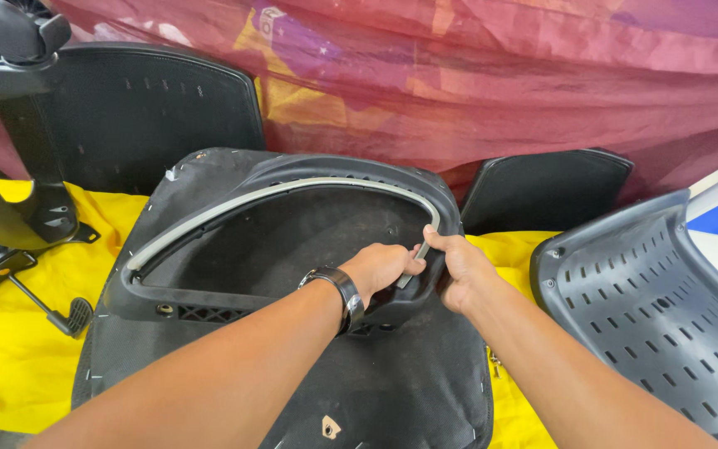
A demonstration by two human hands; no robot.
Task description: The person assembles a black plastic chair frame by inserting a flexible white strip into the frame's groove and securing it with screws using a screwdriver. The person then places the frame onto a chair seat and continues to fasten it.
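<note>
Yellow cloth [10, 366] covers the counter, and a wrinkled red and purple sheet [500, 75] hangs behind it as a backdrop. On the cloth lies a black chair frame [292, 170] set over a fabric-covered pad [392, 391], with small staples showing along the fabric's edge.

A grey strip [276, 193] runs in an arc along the frame's inner rim, from the left corner over the top and down to the right side. Along most of that arc it looks seated against the rim. Its lower right end [413, 264] sticks out free, and both hands meet there. The left hand [380, 268], with a watch [341, 289] on its wrist, is closed on the frame's edge just beside the strip's end, thumb pressing toward it. The right hand [459, 268] is closed around the frame's right side, its thumb and forefinger pinching the strip near the bend.

Judging from this, the long run of the strip is done and only the short tail at the right remains loose; whether the strip goes on along the bottom bar cannot be told.

Around the work lie other chair parts: a slotted grey shell [650, 308] at right, a dark panel [546, 191] behind it, a mesh back [139, 116] at upper left, and a black bracket [2, 183] at far left.
</note>
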